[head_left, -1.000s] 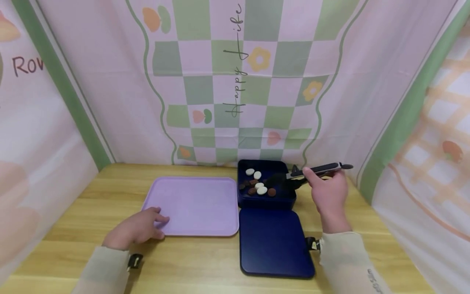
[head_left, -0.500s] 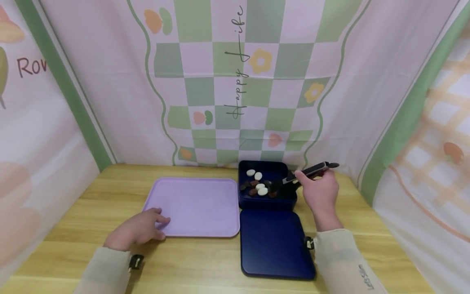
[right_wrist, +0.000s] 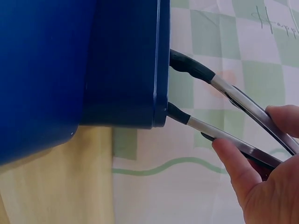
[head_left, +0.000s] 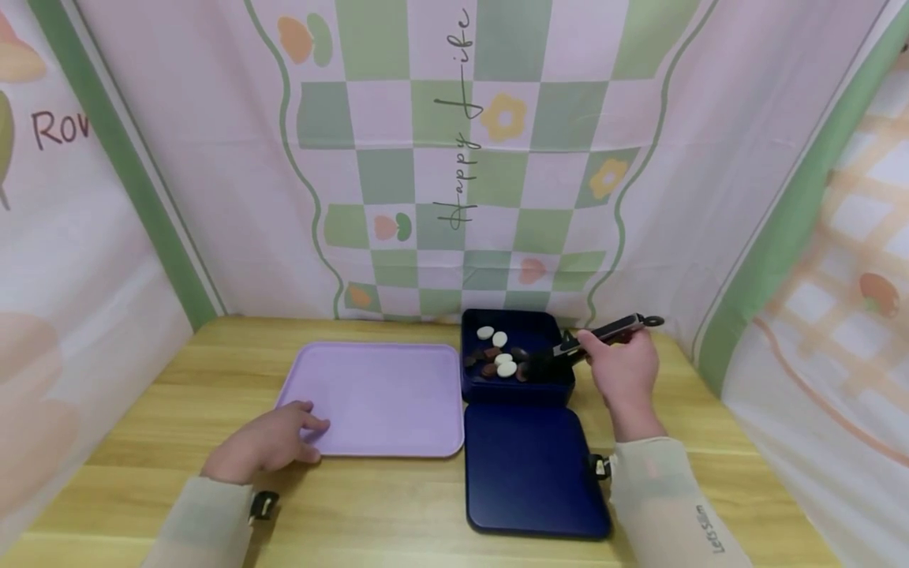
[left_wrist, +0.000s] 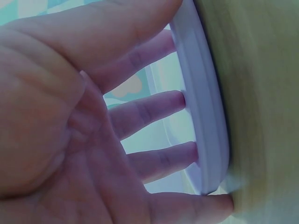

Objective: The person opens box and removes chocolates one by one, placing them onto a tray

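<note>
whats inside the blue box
Inside the box are four visible white pieces and several brown pieces. The tongs reach in from the right; whatever lies beneath their black ends is covered and cannot be seen.

Behind the wooden table (head_left: pixel 383 505) hangs a big cloth (head_left: pixel 436 177) with green squares (head_left: pixel 383 175), yellow flowers (head_left: pixel 503 117) and "Happy Life" (head_left: pixel 456 118) written sideways. The left cloth (head_left: pixel 78 260) has brown letters (head_left: pixel 61 128). The right, orange-checked cloth (head_left: pixel 845 260) shows a red fruit (head_left: pixel 879 293).

Silver-and-black tongs (right_wrist: pixel 244 102), lilac tray (head_left: pixel 376 398), green-checked cloth (head_left: pixel 461 173)
</note>
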`<state>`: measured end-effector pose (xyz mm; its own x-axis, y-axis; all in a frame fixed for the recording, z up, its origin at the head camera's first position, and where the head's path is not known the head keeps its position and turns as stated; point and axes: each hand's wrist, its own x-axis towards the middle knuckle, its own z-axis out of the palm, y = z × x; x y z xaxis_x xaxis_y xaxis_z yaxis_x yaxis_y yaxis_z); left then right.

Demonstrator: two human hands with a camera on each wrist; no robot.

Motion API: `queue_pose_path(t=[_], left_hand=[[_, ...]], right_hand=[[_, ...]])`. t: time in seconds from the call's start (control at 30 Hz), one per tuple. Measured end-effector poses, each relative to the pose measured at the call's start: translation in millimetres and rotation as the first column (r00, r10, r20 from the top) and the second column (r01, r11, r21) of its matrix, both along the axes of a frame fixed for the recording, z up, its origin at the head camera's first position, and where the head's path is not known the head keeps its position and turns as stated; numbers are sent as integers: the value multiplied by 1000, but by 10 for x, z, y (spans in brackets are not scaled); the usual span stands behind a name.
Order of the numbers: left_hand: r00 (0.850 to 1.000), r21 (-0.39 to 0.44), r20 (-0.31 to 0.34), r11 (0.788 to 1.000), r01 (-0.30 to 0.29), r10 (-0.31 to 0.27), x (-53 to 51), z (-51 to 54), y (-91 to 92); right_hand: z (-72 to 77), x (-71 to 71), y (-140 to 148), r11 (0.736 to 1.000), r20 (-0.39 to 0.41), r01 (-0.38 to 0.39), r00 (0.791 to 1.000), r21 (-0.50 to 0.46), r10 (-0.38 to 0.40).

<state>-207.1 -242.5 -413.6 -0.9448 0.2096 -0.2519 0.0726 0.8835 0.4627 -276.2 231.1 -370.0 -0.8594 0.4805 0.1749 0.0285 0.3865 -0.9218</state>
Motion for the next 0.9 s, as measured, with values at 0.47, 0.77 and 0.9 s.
queue_pose_path(t=[0.47,0.77,0.9], left_hand=[[1000,-10,2,1000,-3,3,12,30,6],[1000,0,11,1000,0,0,4,32,-3],[1000,2,17,1000,2,-2,4,34,-4]], right_hand=[[-43,-89,116,915,-111,14,992,-403,-64],[-66,-108,213,824,-157,-5,982,-566,-103],[-82,-106,261,760,-156,-6,980,-650,-126]])
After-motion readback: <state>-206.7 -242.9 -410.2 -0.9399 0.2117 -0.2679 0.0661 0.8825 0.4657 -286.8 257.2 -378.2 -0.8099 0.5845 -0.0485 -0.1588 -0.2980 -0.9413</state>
